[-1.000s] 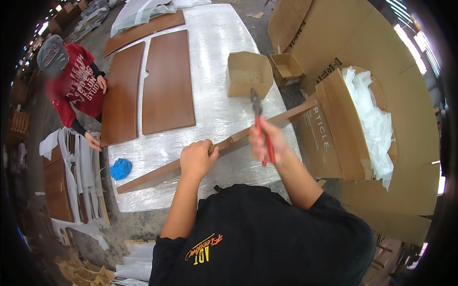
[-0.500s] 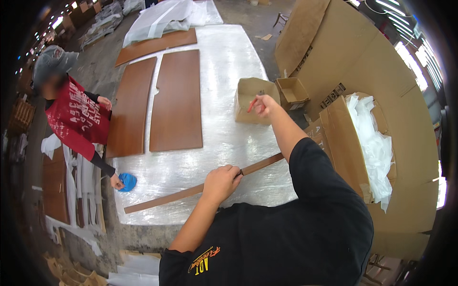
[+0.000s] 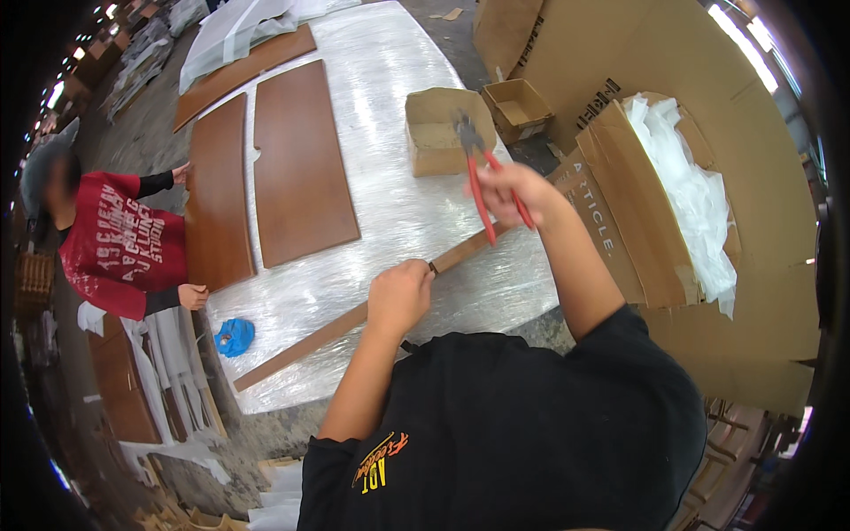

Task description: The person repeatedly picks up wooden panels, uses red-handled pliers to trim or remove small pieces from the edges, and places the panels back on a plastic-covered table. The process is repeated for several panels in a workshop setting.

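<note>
My left hand (image 3: 398, 301) is closed around a long, narrow brown wooden strip (image 3: 305, 347), which lies slantwise across the plastic-wrapped table near me. A small dark piece shows on the strip beside my fingers. My right hand (image 3: 518, 196) grips red-handled pliers (image 3: 479, 190), their handles spread and their dark jaws pointing away from me. The pliers are above the strip's right end, with their jaws in front of an open cardboard box (image 3: 436, 164). What is inside that box is hard to make out.
Two brown wooden panels (image 3: 301, 168) (image 3: 217, 195) lie on the wrapped table (image 3: 381, 71). At left a co-worker in a red shirt (image 3: 133, 234) holds a panel's edge, near a blue bag (image 3: 234, 337). Cardboard boxes (image 3: 633, 203) with white foam stand at right.
My right hand has come back from the box, bringing the pliers into plain view. The co-worker's hand has gone from the blue bag to the panel edge. My view has shifted.
</note>
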`<action>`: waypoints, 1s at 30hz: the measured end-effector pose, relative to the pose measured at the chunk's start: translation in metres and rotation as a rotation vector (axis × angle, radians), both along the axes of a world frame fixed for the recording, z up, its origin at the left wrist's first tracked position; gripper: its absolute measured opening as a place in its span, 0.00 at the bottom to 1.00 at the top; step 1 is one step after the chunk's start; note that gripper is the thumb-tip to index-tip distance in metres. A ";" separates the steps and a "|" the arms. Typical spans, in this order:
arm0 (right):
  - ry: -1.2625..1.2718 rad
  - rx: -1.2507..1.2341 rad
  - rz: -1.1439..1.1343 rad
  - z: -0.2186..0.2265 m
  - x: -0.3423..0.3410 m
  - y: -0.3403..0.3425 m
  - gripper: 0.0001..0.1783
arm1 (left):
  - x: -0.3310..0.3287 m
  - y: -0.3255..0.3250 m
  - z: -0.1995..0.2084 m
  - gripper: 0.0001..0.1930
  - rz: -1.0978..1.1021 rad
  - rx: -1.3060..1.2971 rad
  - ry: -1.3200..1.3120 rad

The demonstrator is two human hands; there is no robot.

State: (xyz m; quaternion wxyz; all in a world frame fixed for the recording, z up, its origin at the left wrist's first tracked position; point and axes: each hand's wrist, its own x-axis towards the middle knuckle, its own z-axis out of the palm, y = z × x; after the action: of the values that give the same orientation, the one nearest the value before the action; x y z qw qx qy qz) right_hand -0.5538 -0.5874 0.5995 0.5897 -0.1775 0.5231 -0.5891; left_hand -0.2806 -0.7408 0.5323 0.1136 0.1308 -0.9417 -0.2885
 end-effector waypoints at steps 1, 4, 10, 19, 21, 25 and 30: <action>0.065 0.009 0.050 0.004 0.024 0.022 0.23 | -0.002 -0.003 0.001 0.07 0.009 0.025 -0.013; 0.135 0.266 0.193 0.005 0.086 0.075 0.21 | -0.005 -0.013 0.004 0.07 0.020 0.042 -0.027; 0.245 0.414 0.213 -0.035 0.169 0.092 0.19 | -0.006 -0.023 0.006 0.09 0.044 0.163 0.040; 0.433 0.504 0.124 -0.081 0.198 0.071 0.19 | 0.008 -0.015 0.007 0.14 0.033 0.273 0.039; 0.448 0.536 0.109 -0.087 0.201 0.070 0.21 | 0.012 -0.014 0.006 0.15 0.051 0.281 0.052; 0.383 0.379 -0.021 -0.088 0.214 0.069 0.19 | 0.015 -0.016 0.002 0.13 0.040 0.197 0.120; 0.134 0.325 -0.050 -0.075 0.224 0.066 0.25 | 0.014 -0.018 0.003 0.13 0.041 0.236 0.113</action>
State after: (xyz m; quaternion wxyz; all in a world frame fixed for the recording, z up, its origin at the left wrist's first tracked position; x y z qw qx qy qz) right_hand -0.3297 -0.5218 0.5246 0.5598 -0.1058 0.6538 -0.4981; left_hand -0.2663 -0.7585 0.5350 0.1560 0.1461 -0.8903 -0.4020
